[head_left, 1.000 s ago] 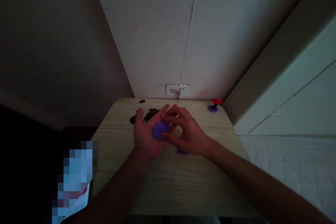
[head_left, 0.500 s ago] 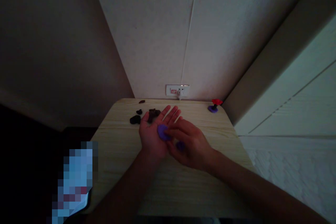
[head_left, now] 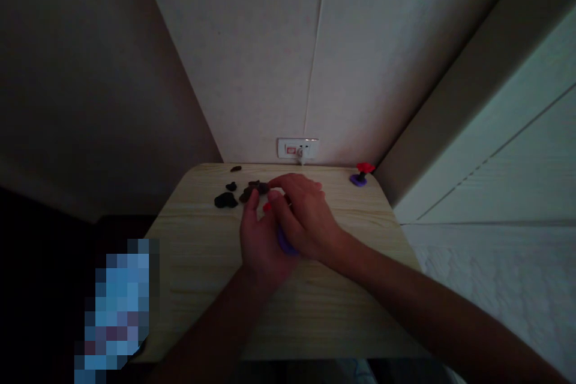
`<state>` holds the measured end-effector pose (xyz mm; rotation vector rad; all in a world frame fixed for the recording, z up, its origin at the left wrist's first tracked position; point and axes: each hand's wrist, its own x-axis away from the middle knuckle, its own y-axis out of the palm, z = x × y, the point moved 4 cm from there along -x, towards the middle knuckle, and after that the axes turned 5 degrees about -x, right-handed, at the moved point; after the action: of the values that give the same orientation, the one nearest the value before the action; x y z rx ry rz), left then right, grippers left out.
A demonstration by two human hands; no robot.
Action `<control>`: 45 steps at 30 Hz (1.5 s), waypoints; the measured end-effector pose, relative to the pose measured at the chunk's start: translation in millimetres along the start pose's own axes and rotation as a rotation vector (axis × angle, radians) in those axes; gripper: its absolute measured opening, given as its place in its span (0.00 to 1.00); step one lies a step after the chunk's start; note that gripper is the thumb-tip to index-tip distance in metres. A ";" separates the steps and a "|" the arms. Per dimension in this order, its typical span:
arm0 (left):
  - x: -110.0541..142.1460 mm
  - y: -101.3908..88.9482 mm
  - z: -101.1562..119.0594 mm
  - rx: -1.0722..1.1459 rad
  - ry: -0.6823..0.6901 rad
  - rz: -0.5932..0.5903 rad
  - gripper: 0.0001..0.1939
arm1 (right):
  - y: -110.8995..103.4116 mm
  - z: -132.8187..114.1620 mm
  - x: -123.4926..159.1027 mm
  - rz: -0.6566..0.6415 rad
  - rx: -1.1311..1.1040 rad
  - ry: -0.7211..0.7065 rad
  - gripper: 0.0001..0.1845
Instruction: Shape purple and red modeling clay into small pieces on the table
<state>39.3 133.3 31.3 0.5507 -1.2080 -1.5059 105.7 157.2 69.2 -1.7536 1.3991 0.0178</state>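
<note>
My left hand (head_left: 261, 249) is palm up above the table, thumb raised, its other fingers mostly hidden behind my right hand. On that palm rests a flat purple clay-like disc (head_left: 287, 243), partly covered. My right hand (head_left: 308, 210) curls over the palm and disc, fingers bent and thumb pointing left. Beside its thumb tip shows a small red piece (head_left: 267, 207), mostly hidden by the fingers. Just beyond my left thumb lie several dark brown pieces (head_left: 254, 191) and a larger black lump (head_left: 225, 200).
A red flower shape (head_left: 365, 167) on a black stem stands on a purple base (head_left: 359, 180) at the table's back right corner. A wall socket (head_left: 297, 148) with a plug sits behind the wooden table (head_left: 202, 288). A blurred bright screen (head_left: 121, 300) is at left.
My right hand has shifted from the disc's edge to cover it, and a red piece now shows at its thumb. My left fingers have gone behind it. The view has shifted slightly.
</note>
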 end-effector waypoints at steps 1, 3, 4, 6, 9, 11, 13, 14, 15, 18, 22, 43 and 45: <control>-0.6 0.2 -0.9 0.003 0.028 -0.025 0.33 | 5.2 -2.1 -1.1 -0.038 0.032 -0.002 0.19; -2.0 0.0 -2.3 0.002 0.069 -0.029 0.34 | 13.6 -4.6 -2.3 -0.108 0.082 -0.019 0.24; -2.6 -0.3 -2.6 -0.003 0.085 -0.015 0.34 | 16.8 -4.8 -2.6 -0.141 0.097 -0.026 0.26; -3.3 -0.6 -2.6 -0.017 0.107 0.018 0.37 | 21.2 -3.3 -3.1 -0.179 0.108 -0.021 0.29; -3.6 -1.5 -2.4 -0.024 0.126 0.054 0.38 | 24.8 1.9 -3.5 -0.183 0.098 0.034 0.32; -3.5 -3.4 -3.3 -0.018 0.120 0.077 0.37 | 27.9 6.1 -2.9 -0.188 0.081 0.083 0.33; -3.4 -6.1 -5.0 -0.006 0.101 0.102 0.37 | 31.6 10.2 -1.6 -0.203 0.078 0.127 0.33; -3.3 -7.2 -6.0 0.001 0.086 0.112 0.37 | 33.2 11.9 -0.9 -0.208 0.084 0.144 0.34; -3.1 -8.1 -6.9 0.008 0.071 0.118 0.37 | 34.4 13.4 -0.3 -0.208 0.095 0.155 0.34; -2.7 -9.3 -8.0 0.016 0.046 0.124 0.37 | 36.5 15.8 0.2 -0.199 0.133 0.170 0.35; -2.7 -9.4 -7.2 0.006 0.045 0.122 0.37 | 37.9 16.1 -1.0 -0.210 0.177 0.160 0.33; -3.8 -10.3 -5.8 -0.069 0.058 0.116 0.31 | 38.1 13.9 -4.3 -0.299 0.186 0.142 0.29; -5.2 -12.0 -4.6 -0.105 0.071 0.107 0.32 | 38.3 9.6 -4.1 -0.318 0.218 0.107 0.28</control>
<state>39.5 135.1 17.6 0.4588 -1.0801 -1.4384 78.2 166.7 42.2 -1.7917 1.1340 -0.3905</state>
